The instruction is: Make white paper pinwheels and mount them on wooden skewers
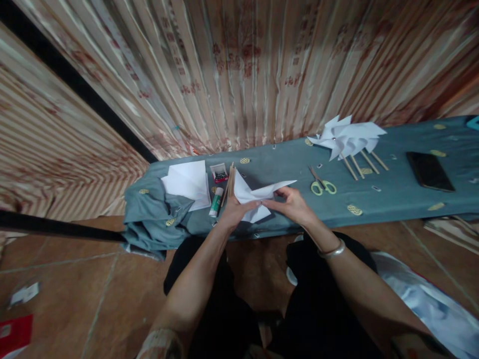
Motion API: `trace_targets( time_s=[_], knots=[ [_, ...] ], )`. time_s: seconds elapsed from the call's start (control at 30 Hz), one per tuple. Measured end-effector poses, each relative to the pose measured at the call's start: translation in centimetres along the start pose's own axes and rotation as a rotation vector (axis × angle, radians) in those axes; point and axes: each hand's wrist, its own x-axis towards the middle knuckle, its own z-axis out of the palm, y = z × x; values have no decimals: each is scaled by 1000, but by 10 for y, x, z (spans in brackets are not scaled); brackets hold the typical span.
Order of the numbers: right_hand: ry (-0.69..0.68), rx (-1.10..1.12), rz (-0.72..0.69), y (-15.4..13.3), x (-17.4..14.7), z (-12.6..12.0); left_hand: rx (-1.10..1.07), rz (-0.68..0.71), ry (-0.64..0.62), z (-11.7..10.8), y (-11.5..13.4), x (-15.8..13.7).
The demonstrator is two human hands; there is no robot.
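Note:
A white paper pinwheel [258, 192] with pointed, folded blades is held just above the cloth-covered bench between both hands. My left hand [234, 212] is closed on its left side, thumb reaching toward the centre. My right hand [294, 203] grips its right side, thumb also near the centre, where a tiny pin head seems to show. Close by on the left lie thin wooden sticks [231, 180], a green and white glue stick [216, 202] and a small open box of dark pins [219, 173].
White paper sheets [187, 179] are stacked at the left end of the bench [337, 209]. To the right lie green-handled scissors [323, 186], several pinwheels on sticks [352, 137] and a black phone [430, 171]. A striped curtain [239, 75] hangs behind.

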Motion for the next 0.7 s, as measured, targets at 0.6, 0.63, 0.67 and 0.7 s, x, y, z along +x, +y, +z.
trace_targets(
  time_s=[0.6,0.63,0.67,0.7],
  knots=[
    [-93,49,82,-4,-2,-3,161,4,-41,-7,-6,4],
    [-86,41,74,-3,-2,-2,172,10,-35,-7,-6,5],
    [-78,32,65,-3,-1,-2,181,18,-28,-7,-6,5],
    [-70,21,56,-2,-1,-1,190,30,-23,-7,-5,6]
  ],
)
